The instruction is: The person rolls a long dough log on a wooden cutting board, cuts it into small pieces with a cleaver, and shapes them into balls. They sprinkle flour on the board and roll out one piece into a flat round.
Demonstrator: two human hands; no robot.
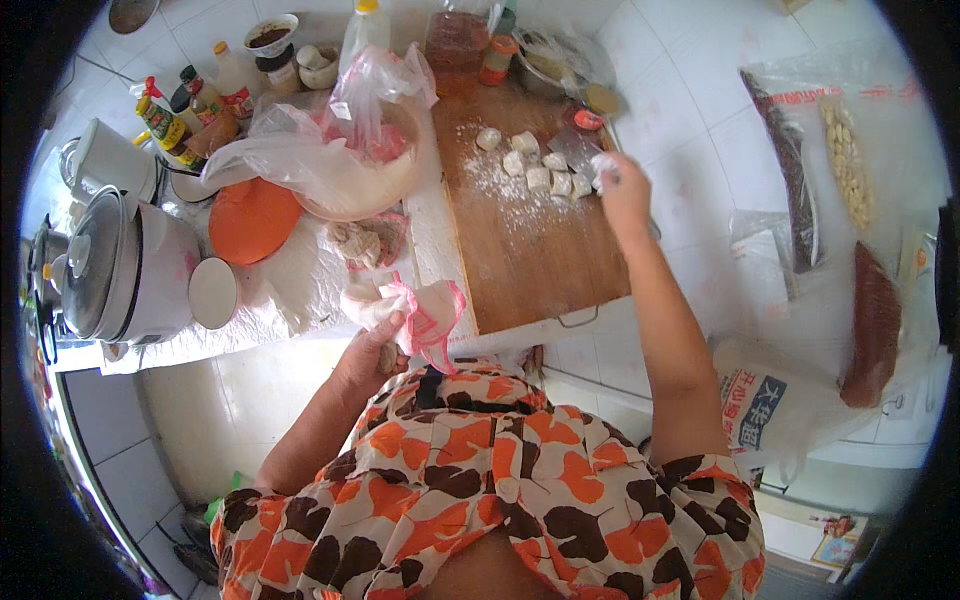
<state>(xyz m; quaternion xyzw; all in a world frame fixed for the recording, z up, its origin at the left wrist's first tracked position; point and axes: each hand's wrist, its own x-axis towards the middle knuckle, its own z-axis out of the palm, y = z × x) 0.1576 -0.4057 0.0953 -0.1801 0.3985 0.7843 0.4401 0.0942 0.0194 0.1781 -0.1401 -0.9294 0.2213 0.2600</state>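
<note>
My left hand (375,349) grips a white cloth with a pink border (431,322) in front of my body, near the counter's edge. Out over the right side of a wooden board (525,262), my right hand (626,199) is closed on a small crumpled white thing (602,169); whether it is cloth, paper or dough I cannot tell. Several short dough pieces (538,180) lie close by, dusted with flour (487,169). A flat dough scraper or blade (574,150) rests just beyond that hand. Another crumpled cloth (356,244) sits on the counter left of the board.
A large bowl (405,187) partly covered by a plastic bag (285,150) stands left of the board, beside an orange lid (253,221). Further left is a rice cooker (161,255). Seasoning bottles (169,131) line the back. Plastic bags (765,397) hang on the right wall.
</note>
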